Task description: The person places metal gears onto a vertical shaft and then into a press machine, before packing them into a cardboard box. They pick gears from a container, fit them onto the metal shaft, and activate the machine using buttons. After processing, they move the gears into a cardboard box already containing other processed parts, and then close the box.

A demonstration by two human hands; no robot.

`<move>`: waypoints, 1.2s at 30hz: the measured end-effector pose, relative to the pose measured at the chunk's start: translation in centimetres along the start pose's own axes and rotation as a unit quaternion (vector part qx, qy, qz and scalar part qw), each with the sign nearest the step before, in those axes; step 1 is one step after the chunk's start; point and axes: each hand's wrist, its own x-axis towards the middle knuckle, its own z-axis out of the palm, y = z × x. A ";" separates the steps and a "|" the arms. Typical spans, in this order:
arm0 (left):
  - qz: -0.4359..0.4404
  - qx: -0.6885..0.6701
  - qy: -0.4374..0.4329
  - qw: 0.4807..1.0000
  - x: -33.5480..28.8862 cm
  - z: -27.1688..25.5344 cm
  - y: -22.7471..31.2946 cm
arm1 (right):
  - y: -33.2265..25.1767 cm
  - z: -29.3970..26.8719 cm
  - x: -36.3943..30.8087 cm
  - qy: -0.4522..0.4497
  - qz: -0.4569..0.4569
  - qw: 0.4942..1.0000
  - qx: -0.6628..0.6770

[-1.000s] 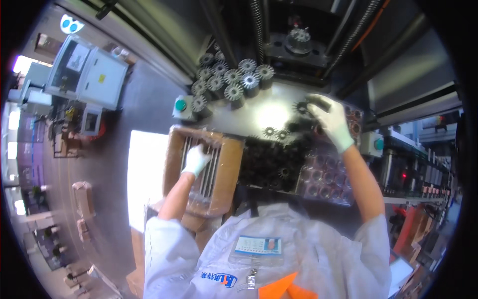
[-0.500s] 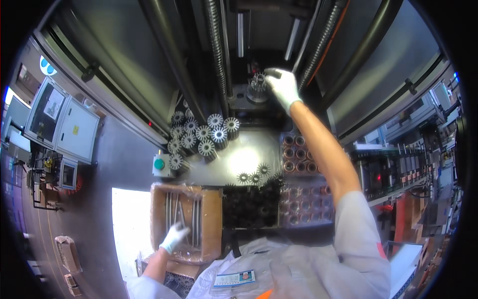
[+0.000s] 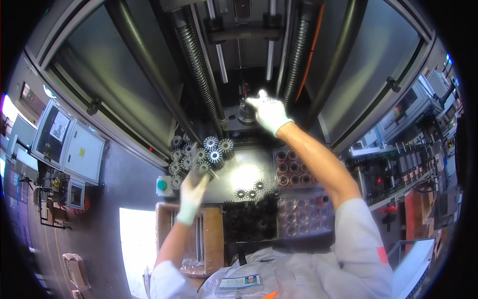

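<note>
My right hand (image 3: 270, 113), in a white glove, reaches into the machine with its fingers curled in at the top of a round metal fixture (image 3: 246, 115). The glove covers part of the fixture, so I cannot make out what the fingers hold. My left hand (image 3: 193, 192), also gloved, is over the near edge of a cluster of slotted metal cores (image 3: 214, 156). Motion smears its fingers, and a thin pale streak shows beside the fingertips. Below it, an open cardboard box (image 3: 214, 239) holds several long metal shafts (image 3: 199, 236).
Several toothed discs (image 3: 253, 194) lie on the metal plate (image 3: 239, 172), near a dark pile of similar discs (image 3: 251, 222). Trays of copper-coloured rings (image 3: 282, 168) sit to the right. A green button (image 3: 161, 185) is at left. Dark columns (image 3: 144, 65) flank the machine's opening.
My left hand has risen from the box of shafts to the metal cores. My right hand stays at the fixture, its fingers now more over the top. The whole view has shifted.
</note>
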 end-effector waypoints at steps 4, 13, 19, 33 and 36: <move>-0.002 -0.096 -0.071 0.993 8.1 7.6 8.7 | -2.0 -3.1 -4.2 0.088 0.066 0.984 0.142; 0.097 -0.238 -0.068 0.964 18.4 15.7 17.0 | 6.0 -8.0 -29.6 -0.034 0.148 0.976 0.155; 0.228 -0.202 0.015 0.952 24.9 16.7 16.7 | 6.0 -9.7 -39.9 -0.027 0.243 0.951 0.189; 0.213 -0.023 -0.098 0.972 5.4 15.9 17.0 | 9.9 -11.4 -33.1 0.215 0.234 0.927 0.196; 0.157 0.103 -0.333 0.924 -3.4 18.0 11.4 | 11.7 -9.5 -32.6 0.174 0.150 0.972 0.056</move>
